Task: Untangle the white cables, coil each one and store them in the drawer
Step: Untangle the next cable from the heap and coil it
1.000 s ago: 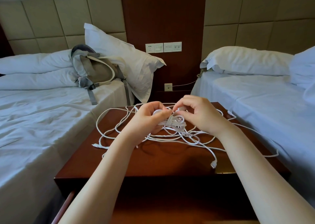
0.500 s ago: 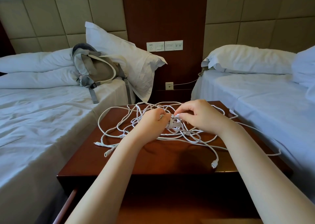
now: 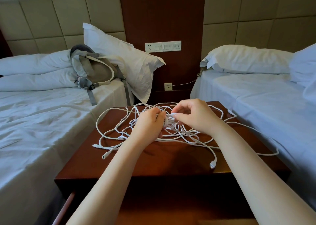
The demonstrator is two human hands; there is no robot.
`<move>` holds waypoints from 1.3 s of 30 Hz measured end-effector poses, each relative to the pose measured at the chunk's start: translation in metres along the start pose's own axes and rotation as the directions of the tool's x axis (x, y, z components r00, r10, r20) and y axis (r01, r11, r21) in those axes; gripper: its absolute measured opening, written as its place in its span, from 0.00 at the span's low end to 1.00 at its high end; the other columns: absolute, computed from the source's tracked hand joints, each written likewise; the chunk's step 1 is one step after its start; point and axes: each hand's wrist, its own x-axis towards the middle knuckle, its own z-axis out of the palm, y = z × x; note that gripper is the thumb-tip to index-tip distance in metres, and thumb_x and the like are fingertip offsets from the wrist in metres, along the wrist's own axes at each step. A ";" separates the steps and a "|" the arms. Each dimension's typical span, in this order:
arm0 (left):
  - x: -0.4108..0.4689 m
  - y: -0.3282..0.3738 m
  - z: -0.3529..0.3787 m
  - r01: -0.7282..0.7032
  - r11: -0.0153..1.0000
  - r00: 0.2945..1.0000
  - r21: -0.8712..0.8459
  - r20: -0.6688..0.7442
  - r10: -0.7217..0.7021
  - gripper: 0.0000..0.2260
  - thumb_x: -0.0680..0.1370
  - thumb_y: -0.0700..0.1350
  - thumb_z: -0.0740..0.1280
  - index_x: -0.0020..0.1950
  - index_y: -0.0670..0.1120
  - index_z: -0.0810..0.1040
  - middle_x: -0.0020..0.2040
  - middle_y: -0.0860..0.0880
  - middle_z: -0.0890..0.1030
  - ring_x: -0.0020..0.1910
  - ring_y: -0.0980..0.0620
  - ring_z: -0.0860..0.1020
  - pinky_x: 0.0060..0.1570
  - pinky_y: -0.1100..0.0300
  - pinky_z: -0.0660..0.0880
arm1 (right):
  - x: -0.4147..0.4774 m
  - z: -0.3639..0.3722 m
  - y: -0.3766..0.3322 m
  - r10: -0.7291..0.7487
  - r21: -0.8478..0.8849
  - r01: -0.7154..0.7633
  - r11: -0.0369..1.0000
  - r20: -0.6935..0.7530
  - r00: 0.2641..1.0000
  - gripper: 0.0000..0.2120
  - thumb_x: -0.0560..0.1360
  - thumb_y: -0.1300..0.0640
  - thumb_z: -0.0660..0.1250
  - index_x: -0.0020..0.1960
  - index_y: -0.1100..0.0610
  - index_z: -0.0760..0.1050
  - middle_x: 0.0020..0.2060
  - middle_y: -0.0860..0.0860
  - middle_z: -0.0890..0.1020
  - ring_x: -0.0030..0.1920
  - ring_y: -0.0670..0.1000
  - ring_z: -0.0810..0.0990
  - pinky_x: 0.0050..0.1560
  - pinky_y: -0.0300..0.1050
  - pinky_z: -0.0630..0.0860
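Left grip (image 3: 148, 124) curls round the bunched white cables (image 3: 168, 123) over the tabletop (image 3: 171, 158); right grip (image 3: 196, 117) pinches a strand beside it, fingers bent.

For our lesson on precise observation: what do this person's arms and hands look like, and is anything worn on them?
Both arms are bare as far as the view shows: no sleeve reaches the left forearm or the right forearm. The left hand and right hand wear no gloves, and no ring, watch or bracelet shows on the sides facing the camera.
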 end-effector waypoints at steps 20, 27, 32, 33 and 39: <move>-0.003 -0.005 0.007 -0.095 0.983 0.994 -0.157 0.031 0.101 0.08 0.78 0.45 0.64 0.40 0.45 0.76 0.29 0.53 0.77 0.22 0.62 0.74 0.24 0.70 0.71 | -0.001 -0.003 0.005 0.081 0.175 -0.106 0.979 0.147 0.986 0.02 0.75 0.60 0.69 0.46 0.55 0.80 0.37 0.53 0.82 0.29 0.41 0.76 0.36 0.36 0.74; -0.003 -0.007 0.014 -0.013 0.921 0.997 -0.390 0.062 0.041 0.11 0.82 0.46 0.57 0.41 0.44 0.70 0.29 0.49 0.75 0.22 0.57 0.72 0.23 0.65 0.68 | -0.002 0.003 0.006 0.136 0.296 -0.168 0.940 0.127 0.983 0.02 0.74 0.61 0.70 0.44 0.55 0.80 0.33 0.49 0.80 0.31 0.41 0.78 0.34 0.33 0.73; -0.002 -0.001 0.018 -0.026 0.943 0.999 -0.333 -0.039 0.014 0.11 0.82 0.45 0.57 0.39 0.48 0.69 0.32 0.48 0.75 0.22 0.57 0.72 0.22 0.65 0.67 | -0.003 0.010 0.009 0.192 0.342 -0.207 0.917 0.077 0.978 0.02 0.73 0.59 0.71 0.45 0.54 0.80 0.36 0.47 0.80 0.36 0.41 0.78 0.34 0.30 0.72; -0.002 -0.001 0.020 -0.037 0.958 0.998 -0.285 -0.055 0.022 0.11 0.82 0.45 0.57 0.39 0.49 0.69 0.33 0.49 0.75 0.24 0.57 0.72 0.22 0.65 0.68 | -0.003 0.009 0.009 0.178 0.300 -0.186 0.936 0.054 0.982 0.02 0.73 0.59 0.71 0.45 0.54 0.81 0.37 0.47 0.80 0.39 0.42 0.78 0.36 0.29 0.72; -0.002 -0.004 0.017 -0.146 0.983 0.986 -0.109 -0.094 0.136 0.12 0.81 0.45 0.58 0.38 0.51 0.67 0.33 0.53 0.73 0.30 0.56 0.74 0.27 0.67 0.71 | -0.001 0.003 0.006 0.109 0.231 -0.114 0.966 0.030 0.994 0.03 0.72 0.58 0.72 0.45 0.56 0.82 0.36 0.46 0.81 0.38 0.38 0.79 0.40 0.32 0.71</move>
